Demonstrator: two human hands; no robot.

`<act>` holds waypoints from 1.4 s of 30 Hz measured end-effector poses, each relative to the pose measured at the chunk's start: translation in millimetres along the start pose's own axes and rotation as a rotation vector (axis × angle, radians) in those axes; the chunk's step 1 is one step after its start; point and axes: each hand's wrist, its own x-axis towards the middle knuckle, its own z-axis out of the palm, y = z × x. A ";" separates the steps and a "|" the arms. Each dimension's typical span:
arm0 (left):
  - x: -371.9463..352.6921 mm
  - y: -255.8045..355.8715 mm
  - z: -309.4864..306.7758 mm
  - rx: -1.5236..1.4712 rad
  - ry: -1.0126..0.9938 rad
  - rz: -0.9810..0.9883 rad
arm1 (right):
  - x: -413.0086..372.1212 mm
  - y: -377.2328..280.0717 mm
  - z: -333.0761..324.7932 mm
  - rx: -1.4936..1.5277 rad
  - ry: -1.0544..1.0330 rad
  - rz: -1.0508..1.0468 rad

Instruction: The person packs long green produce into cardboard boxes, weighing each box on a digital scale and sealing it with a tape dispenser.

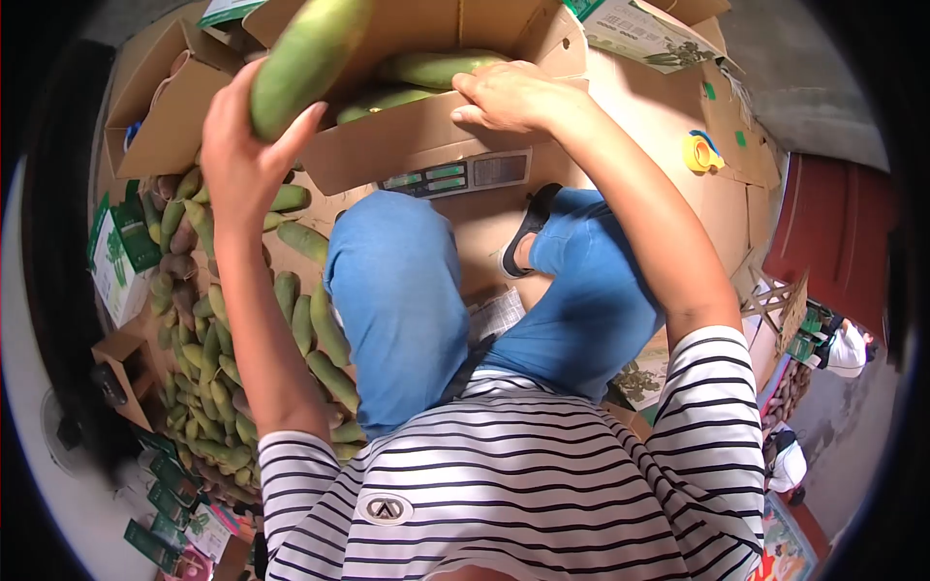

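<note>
My left hand (242,145) is wrapped round a large green radish (308,68), lifting it tilted at the left end of an open cardboard box (387,142). With the thumb outside and the fingers over the edge, my right hand (509,95) grips the box's front wall. Inside the box lie a green radish (436,68) just behind my right fingers and another radish (387,101) lower down, partly covered by the front wall. A printed label shows on the box's front.
A big pile of radishes (208,373) spreads over the floor on my left. Another open carton (170,97) stands at the upper left, and a printed box (649,34) at the upper right. A yellow tape roll (699,152) lies on the cardboard at right.
</note>
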 end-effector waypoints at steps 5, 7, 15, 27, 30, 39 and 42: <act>-15.0 -20.8 18.2 0.270 -0.194 0.043 | 3.4 -3.5 1.7 -0.042 0.044 0.026; -42.1 -12.8 12.1 0.133 -0.109 -0.046 | -0.4 -3.4 2.6 -0.054 0.089 0.029; -117.3 44.6 -34.2 -0.417 -0.228 -0.449 | -4.8 1.9 0.5 0.006 0.056 0.022; -128.9 38.4 -42.8 -0.412 -0.071 -0.514 | -10.6 11.2 -5.4 0.000 0.106 0.044; -131.1 35.5 -46.1 -0.431 -0.049 -0.535 | -8.9 12.8 -3.2 -0.012 0.125 0.044; -74.5 100.8 -73.8 -0.318 0.358 -0.290 | -5.6 12.3 -1.0 -0.024 0.166 0.024; -25.6 113.3 -61.6 -0.088 0.160 -0.016 | -3.3 12.0 -3.8 -0.031 0.202 0.033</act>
